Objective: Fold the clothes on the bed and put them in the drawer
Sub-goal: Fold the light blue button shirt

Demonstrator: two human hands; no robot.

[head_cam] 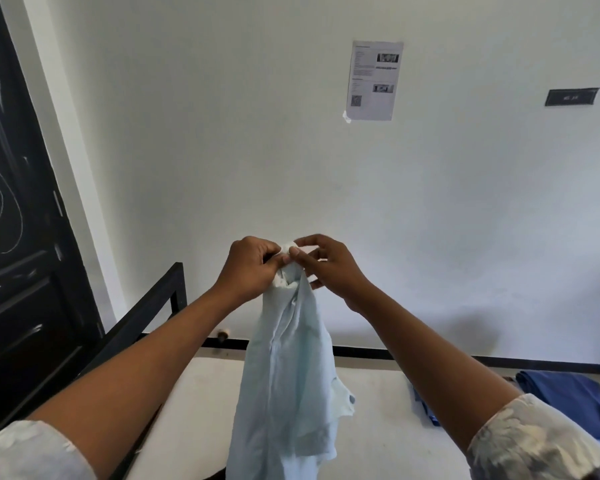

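Note:
A pale blue shirt hangs bunched in the air above the bed. My left hand grips its top edge with curled fingers. My right hand pinches the same top edge between thumb and fingers, right beside the left hand. The shirt's lower part drops down past the bottom of the view. No drawer is in view.
Dark blue clothes lie on the bed at the right. A black bed frame runs along the left, beside a dark door. A white wall with a paper sheet stands behind.

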